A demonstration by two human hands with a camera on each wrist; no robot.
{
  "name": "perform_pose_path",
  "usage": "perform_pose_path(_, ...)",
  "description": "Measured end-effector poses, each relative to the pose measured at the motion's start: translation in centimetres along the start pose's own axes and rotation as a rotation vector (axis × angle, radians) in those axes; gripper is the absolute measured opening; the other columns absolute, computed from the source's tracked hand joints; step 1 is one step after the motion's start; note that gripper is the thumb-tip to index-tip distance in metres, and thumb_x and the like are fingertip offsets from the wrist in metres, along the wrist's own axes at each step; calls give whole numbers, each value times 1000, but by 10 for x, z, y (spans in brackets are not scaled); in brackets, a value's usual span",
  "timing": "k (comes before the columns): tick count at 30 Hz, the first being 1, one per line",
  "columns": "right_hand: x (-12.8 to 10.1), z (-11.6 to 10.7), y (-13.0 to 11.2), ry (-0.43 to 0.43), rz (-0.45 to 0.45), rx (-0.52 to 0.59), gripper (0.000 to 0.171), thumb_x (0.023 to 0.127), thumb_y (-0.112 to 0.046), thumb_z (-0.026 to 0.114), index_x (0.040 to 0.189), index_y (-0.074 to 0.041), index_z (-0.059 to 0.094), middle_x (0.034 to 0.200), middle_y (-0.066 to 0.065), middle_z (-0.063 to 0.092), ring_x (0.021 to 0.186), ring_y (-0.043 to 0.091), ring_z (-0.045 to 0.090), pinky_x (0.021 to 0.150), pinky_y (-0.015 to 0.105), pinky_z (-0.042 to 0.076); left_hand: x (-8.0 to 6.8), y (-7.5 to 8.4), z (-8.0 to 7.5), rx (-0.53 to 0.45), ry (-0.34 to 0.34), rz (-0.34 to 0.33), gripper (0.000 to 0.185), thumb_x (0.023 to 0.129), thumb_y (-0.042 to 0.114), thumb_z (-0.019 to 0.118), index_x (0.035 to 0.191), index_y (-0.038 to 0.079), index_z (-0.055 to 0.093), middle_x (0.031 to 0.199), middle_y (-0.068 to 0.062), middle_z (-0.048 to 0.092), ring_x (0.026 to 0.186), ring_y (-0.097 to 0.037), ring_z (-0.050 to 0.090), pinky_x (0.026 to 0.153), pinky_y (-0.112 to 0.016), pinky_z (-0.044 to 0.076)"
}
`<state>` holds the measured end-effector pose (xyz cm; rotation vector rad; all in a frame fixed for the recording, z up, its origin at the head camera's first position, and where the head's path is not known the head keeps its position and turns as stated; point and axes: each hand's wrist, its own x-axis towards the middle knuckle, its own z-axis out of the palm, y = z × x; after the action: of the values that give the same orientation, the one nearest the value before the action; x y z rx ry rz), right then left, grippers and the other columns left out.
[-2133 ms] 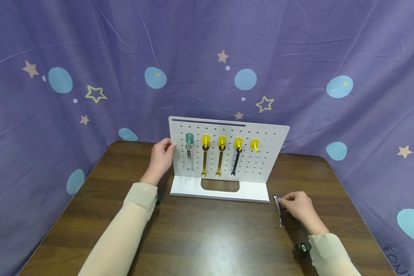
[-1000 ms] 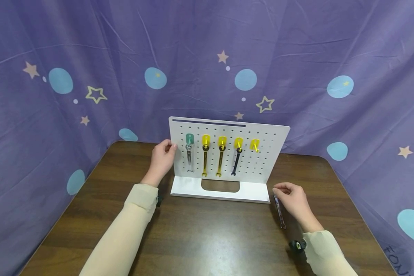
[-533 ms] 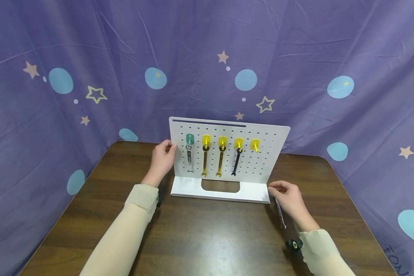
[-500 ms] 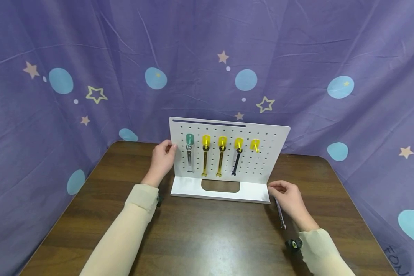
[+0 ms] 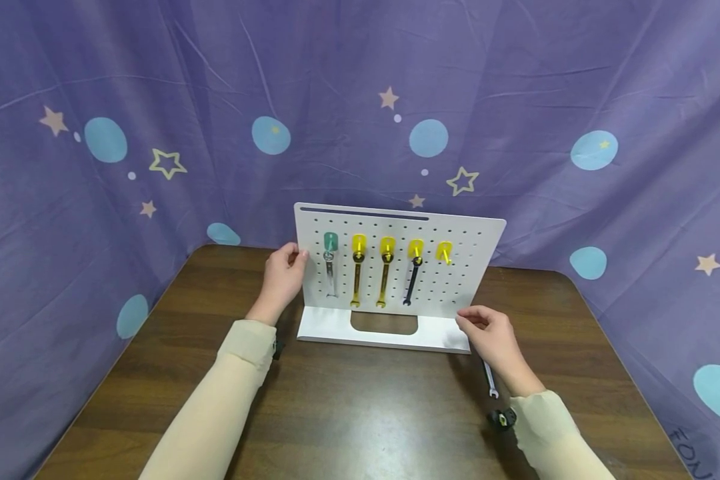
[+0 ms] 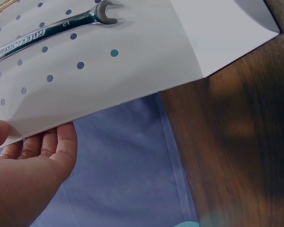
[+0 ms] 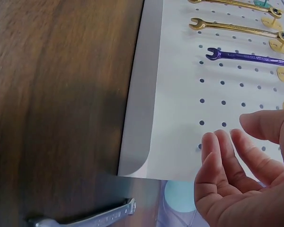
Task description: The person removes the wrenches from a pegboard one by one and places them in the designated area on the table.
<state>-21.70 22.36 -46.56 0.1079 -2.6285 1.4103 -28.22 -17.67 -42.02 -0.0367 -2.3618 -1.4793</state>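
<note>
My left hand (image 5: pixel 283 277) grips the left edge of a white pegboard stand (image 5: pixel 456 283), thumb in front and fingers behind in the left wrist view. My right hand (image 5: pixel 493 337) hovers by the board's lower right corner, fingers loosely bent, thumb apart, nothing between them. Under it a silver combination wrench (image 7: pixel 104 218) lies on the table, partly hidden by the hand in the head view. On the board hang a silver wrench (image 5: pixel 331 277), two gold wrenches (image 5: pixel 357 283) and a dark purple wrench (image 5: pixel 413 283).
A teal hook (image 5: pixel 331 240) and several yellow hooks (image 5: pixel 444 251) form a row across the board. The brown wooden table (image 5: pixel 360 413) extends around the stand. Behind it hangs a purple curtain (image 5: pixel 348 80) with stars and blue spots.
My right hand has moved from beside the loose wrench up and left to the board's lower right corner. The wrench stays on the table. My left hand keeps its place on the board.
</note>
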Motion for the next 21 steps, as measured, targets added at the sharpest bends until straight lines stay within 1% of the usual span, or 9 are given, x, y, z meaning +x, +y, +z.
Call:
perform_pose_path(5,1,3,-3,4,-16,2,17,95,-9,73,107,4,74,94,10,73,86,22,66,74,24,51,0,1,0,2,-4,-4,20,106,12,55,103,-6,63,101,-21,67,88,-28,57,72,-38,46)
perform_pose_path(12,3,7,-6,-7,-13,26,15,95,-8,73,106,2,74,95,10,73,87,22,67,74,25,52,0,0,-1,16,-1,-8,20,106,11,54,103,-6,63,99,-21,66,86,-27,56,70,-37,46)
perform_pose_path(21,4,11,-11,-14,-26,25,17,96,-9,72,108,4,74,97,10,73,90,23,67,79,26,52,0,-1,0,7,-3,-9,19,106,11,55,101,-5,62,98,-21,66,85,-27,55,70,-37,46)
